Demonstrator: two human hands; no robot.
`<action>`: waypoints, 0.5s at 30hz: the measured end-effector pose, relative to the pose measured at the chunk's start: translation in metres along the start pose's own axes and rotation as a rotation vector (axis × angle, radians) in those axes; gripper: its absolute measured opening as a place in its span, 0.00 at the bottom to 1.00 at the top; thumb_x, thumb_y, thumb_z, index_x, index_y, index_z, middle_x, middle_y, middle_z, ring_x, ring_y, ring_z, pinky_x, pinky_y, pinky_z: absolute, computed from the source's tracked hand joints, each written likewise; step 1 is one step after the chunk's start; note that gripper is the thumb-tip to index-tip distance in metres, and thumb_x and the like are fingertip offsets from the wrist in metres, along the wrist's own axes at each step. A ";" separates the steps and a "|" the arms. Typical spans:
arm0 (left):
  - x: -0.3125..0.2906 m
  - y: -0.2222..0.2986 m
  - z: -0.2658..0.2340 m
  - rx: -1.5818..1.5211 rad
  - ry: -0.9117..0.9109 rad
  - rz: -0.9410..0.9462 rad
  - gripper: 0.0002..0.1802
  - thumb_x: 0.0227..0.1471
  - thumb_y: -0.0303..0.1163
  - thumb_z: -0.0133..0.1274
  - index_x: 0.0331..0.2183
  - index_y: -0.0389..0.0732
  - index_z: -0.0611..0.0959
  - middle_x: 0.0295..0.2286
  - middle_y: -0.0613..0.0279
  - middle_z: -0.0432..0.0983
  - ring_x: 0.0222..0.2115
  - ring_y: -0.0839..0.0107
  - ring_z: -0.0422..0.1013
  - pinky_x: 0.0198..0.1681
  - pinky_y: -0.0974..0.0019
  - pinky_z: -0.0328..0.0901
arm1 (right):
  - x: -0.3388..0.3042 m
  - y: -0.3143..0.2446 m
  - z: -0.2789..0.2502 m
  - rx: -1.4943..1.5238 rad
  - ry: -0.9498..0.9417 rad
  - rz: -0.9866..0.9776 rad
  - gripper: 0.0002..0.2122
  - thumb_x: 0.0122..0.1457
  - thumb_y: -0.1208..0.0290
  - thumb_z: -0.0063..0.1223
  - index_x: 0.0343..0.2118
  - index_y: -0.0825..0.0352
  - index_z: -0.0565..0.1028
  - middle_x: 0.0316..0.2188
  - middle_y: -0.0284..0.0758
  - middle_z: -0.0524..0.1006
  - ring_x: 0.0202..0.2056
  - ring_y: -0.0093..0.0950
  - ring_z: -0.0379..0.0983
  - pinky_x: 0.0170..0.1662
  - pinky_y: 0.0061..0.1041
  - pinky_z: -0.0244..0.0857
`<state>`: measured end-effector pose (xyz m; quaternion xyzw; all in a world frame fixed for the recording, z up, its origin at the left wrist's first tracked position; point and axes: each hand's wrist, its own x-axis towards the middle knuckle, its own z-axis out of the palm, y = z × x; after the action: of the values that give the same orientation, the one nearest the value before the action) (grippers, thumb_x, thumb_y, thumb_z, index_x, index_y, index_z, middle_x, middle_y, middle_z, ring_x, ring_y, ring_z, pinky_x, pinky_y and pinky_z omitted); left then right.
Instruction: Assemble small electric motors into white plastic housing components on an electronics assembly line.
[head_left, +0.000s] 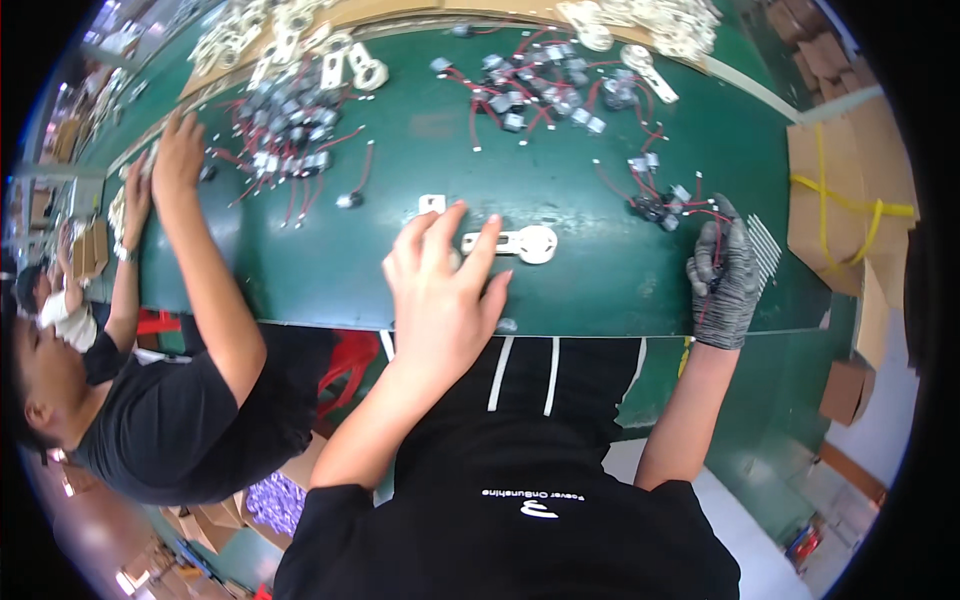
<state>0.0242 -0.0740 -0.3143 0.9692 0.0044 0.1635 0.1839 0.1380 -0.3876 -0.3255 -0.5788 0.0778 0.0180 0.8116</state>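
Note:
My bare left hand (440, 285) is over the near middle of the table, its fingers spread. Beside its fingertips lies a white plastic part (537, 244) with a round end and a flat arm. A small white square piece (432, 204) sits just beyond the fingers. My right hand (727, 275), in a grey knitted glove, is curled at the right near the table's front edge. A small dark motor with red wires (715, 277) shows within its fingers, partly hidden. Beyond that hand is a small group of wired motors (655, 208).
Piles of small motors with red wires (290, 125) (545, 80) lie on the green table (400, 160). White plastic parts (660, 20) are heaped along the far edge. Thin pale rods (765, 252) and a cardboard box (835, 190) are at the right. A co-worker (190, 400) reaches over the table's left side.

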 end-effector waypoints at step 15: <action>0.031 0.038 -0.080 -1.885 -0.586 0.673 0.23 0.62 0.46 0.63 0.26 0.35 0.85 0.23 0.59 0.77 0.20 0.62 0.72 0.20 0.63 0.62 | -0.029 -0.026 0.020 -0.287 0.244 -0.290 0.17 0.73 0.61 0.55 0.56 0.69 0.77 0.29 0.30 0.79 0.17 0.13 0.62 0.18 0.16 0.51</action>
<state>0.0260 -0.0793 -0.2208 0.3858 -0.4403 -0.0984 0.8048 0.1145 -0.3757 -0.2907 -0.6912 0.0880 -0.1577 0.6997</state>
